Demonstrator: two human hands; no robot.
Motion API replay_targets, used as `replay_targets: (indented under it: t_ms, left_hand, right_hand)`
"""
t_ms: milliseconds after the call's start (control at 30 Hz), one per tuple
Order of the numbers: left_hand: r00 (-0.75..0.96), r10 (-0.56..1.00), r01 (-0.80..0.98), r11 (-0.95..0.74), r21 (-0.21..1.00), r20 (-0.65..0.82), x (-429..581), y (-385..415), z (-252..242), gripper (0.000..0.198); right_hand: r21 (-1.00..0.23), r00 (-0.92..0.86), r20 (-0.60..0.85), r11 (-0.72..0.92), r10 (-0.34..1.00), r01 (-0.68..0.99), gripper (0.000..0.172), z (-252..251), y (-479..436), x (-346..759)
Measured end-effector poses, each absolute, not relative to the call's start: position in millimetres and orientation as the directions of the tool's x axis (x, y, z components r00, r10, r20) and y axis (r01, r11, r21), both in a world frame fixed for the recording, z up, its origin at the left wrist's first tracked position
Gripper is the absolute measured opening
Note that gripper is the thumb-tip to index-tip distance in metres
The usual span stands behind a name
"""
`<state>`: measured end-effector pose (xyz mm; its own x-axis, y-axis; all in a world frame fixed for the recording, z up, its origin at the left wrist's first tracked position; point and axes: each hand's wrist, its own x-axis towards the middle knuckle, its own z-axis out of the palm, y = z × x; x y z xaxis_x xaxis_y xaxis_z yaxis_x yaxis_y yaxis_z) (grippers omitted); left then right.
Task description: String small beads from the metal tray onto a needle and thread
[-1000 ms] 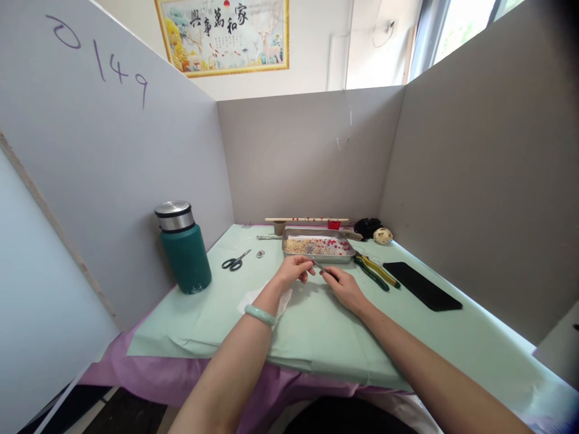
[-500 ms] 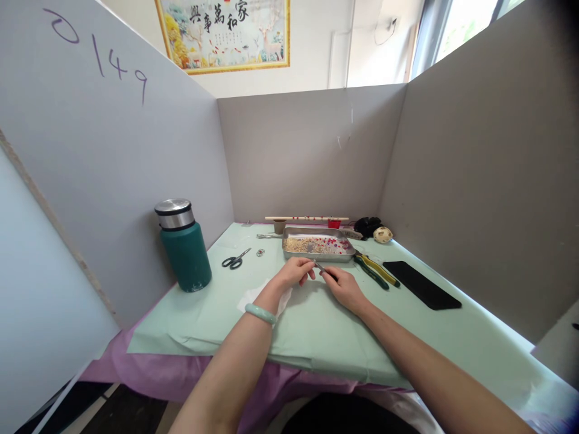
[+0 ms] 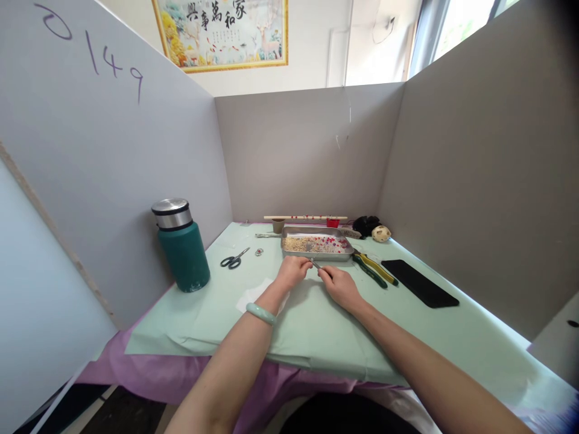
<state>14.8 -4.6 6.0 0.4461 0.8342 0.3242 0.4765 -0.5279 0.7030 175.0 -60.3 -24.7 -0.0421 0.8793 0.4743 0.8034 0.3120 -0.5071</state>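
Just in front of the metal tray (image 3: 318, 257), which holds gold, pale and red beads, my two hands are close together. My right hand (image 3: 340, 286) is closed around a slim metal tool (image 3: 315, 265); most of it is hidden in the palm, so its exact kind does not show. Its narrow tip points left to the fingertips of my left hand (image 3: 293, 271). Those fingers are pinched together at the tip, and whatever they hold is too small to make out. A pale green bangle (image 3: 261, 313) circles my left wrist, above a white tissue (image 3: 251, 294).
Scissors (image 3: 234, 260), a small round trinket (image 3: 259, 252) and a green bottle (image 3: 183, 253) are on the left. Green-and-yellow pliers (image 3: 374, 269) and a black flat pad (image 3: 418, 283) lie right. Behind the tray, a wooden stick (image 3: 305, 217) rests across small cups. Grey partitions enclose the table.
The fingers of my left hand have curled in more tightly. My right hand keeps the tool at nearly the same place, with less of its dark handle showing. The view has shifted slightly.
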Motion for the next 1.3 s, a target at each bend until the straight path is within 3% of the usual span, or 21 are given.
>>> replay_targets:
  t_ms: [533,1300]
  left_hand:
    - [0.451,0.862,0.24,-0.366,0.899,0.23,15.8,-2.1,3.4,0.037]
    - [0.435,0.871,0.193,-0.338,0.921,0.229,14.5,-7.5,8.2,0.033]
  right_hand:
    - [-0.591,0.054,0.512,0.306,0.857,0.746,0.025,-20.8,-61.7,181.7]
    - [-0.543,0.001,0.523,0.332,0.852,0.772,0.025,-26.0,-61.3,181.2]
